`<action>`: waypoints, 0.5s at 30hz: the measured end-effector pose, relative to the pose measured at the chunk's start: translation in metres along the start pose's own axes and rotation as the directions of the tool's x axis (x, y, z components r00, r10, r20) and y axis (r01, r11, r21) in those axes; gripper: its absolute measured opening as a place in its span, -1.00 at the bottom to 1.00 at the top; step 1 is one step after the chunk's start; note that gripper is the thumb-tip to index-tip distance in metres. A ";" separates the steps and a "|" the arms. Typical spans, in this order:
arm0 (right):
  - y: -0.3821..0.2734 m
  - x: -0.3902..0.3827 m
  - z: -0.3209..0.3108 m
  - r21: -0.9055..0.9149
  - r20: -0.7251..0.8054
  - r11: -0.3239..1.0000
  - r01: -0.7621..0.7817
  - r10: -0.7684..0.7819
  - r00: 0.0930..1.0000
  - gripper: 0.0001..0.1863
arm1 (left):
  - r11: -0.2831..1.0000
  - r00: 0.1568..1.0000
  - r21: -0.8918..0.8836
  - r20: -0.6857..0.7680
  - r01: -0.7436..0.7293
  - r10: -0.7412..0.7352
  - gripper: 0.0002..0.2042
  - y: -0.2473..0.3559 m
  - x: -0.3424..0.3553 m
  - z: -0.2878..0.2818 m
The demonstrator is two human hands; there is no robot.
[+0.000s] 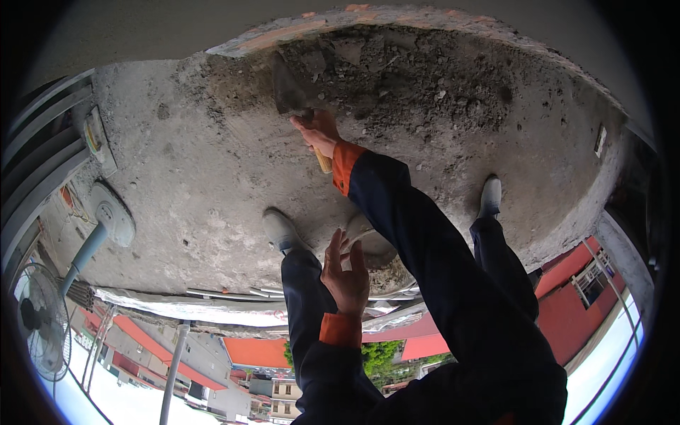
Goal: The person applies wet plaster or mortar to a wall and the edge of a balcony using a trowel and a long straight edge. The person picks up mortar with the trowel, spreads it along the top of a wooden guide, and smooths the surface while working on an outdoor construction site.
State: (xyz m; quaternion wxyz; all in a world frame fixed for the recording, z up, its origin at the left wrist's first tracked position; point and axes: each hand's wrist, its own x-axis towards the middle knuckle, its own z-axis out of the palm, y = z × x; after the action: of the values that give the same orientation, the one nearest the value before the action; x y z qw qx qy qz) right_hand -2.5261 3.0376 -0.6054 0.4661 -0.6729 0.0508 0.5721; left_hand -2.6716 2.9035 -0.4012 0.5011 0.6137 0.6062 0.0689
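My right hand [319, 132] is closed around a trowel [285, 86] with a pointed grey metal blade and a wooden handle, whose end shows below the wrist. The blade points away from me, at the left end of a dark patch of loose mortar and rubble [418, 85] along the foot of the wall. Nearer my body, my left hand [347, 280] is raised with its fingers bent and apart, holding nothing. Beside its fingertips is a round greyish container [375, 244], partly hidden by my right sleeve; what it holds cannot be made out.
A plastered wall [170, 35] with a rough, broken lower edge curves around the far side. My shoes stand on the dusty concrete floor [191, 177]. A standing fan [110, 212] is at left, near metal rails [49, 156]. White sheeting [191, 308] lies along the floor's near edge.
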 end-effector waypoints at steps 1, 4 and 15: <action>0.003 0.006 -0.011 0.043 -0.046 0.999 0.005 -0.003 0.999 -0.67 | 1.000 1.000 0.004 0.014 -0.004 0.004 -0.63 0.001 -0.002 0.002; 0.009 0.014 -0.054 0.087 -0.151 0.993 -0.079 0.092 0.984 -0.70 | 1.000 0.999 0.024 0.049 -0.005 0.004 -0.63 0.004 0.001 0.008; 0.002 -0.037 -0.195 0.371 -0.295 0.928 -0.028 0.147 0.944 -0.73 | 0.992 0.981 0.021 0.149 -0.125 0.121 -0.58 0.017 0.002 0.019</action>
State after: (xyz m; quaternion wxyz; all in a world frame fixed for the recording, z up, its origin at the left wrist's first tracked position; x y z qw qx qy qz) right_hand -2.3993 2.8856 -0.5938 0.5415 -0.6556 0.2599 0.4576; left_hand -2.6462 2.8988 -0.3992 0.5300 0.6610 0.5293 0.0449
